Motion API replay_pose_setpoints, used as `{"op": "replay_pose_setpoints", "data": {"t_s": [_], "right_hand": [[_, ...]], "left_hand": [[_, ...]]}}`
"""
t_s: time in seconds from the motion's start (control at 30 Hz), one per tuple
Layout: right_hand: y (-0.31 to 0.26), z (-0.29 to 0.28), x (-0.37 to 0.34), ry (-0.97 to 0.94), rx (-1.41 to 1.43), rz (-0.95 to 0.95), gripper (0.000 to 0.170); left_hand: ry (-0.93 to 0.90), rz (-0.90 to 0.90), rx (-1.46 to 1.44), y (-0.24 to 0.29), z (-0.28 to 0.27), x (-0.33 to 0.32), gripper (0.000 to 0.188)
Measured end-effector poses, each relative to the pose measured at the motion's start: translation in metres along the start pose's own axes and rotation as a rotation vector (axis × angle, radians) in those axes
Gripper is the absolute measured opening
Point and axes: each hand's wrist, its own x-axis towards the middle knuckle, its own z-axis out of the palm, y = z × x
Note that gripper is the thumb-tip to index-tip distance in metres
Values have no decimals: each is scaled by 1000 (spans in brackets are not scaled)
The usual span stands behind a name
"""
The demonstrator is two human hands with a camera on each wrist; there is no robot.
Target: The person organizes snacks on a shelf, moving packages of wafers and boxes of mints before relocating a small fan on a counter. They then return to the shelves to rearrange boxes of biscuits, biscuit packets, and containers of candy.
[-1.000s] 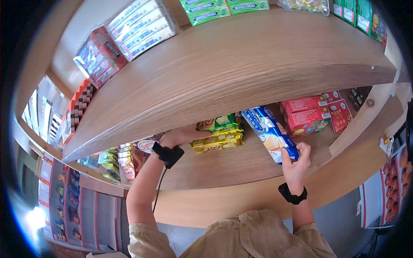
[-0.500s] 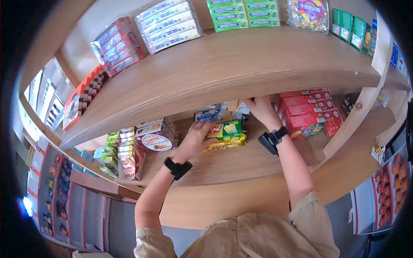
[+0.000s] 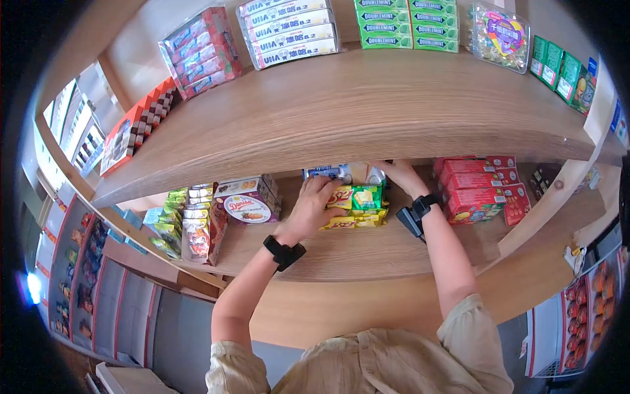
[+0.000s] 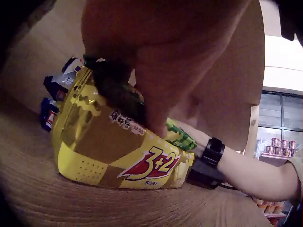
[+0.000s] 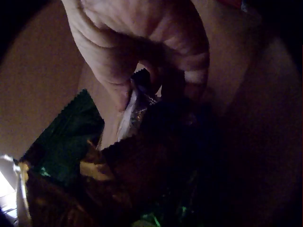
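Observation:
On the lower shelf, my left hand (image 3: 310, 209) holds the left end of a green 3+2 biscuit pack (image 3: 367, 197), thumb in front and fingers over the far side. A yellow 3+2 pack (image 3: 357, 222) lies against its front; in the left wrist view this yellow pack (image 4: 94, 156) sits beside my thumb. Behind both lies a blue and white wafer pack (image 3: 354, 172), partly hidden by the upper shelf's edge. My right hand (image 3: 401, 176) reaches under that edge. In the dark right wrist view, its thumb and fingers pinch the wafer pack's crimped end (image 5: 135, 116).
The upper shelf's front edge (image 3: 341, 141) overhangs the hands. Left stand a Danisa box (image 3: 248, 207) and a display box of small packets (image 3: 202, 226). Red boxes (image 3: 469, 190) stack close right of my right forearm, before a wooden upright (image 3: 551, 203).
My right hand has carried the wafer pack from the front right to behind the biscuit packs, where it lies crosswise. My left hand has come forward to the packs' left end.

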Motion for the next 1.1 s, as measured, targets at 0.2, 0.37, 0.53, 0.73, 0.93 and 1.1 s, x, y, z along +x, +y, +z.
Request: {"op": "replay_pose_setpoints", "data": {"t_s": [0.2, 0.37, 0.53, 0.73, 0.93, 1.1], "right_hand": [[-21, -5, -12, -68, -5, -18, 51], [-23, -8, -12, -134, 32, 78, 49], [-15, -7, -11, -73, -20, 55, 49], [2, -3, -7, 38, -9, 18, 52], [9, -9, -7, 15, 0, 46, 59], [-11, -13, -15, -99, 176, 109, 65]], "left_hand": [[6, -38, -25, -2, 4, -2, 58], [0, -36, 6, -5, 7, -2, 58], [24, -37, 57, 0, -3, -9, 59], [27, -71, 67, -3, -4, -19, 52], [24, -113, -46, -6, 1, -17, 53], [11, -144, -69, -7, 3, -19, 56]]}}
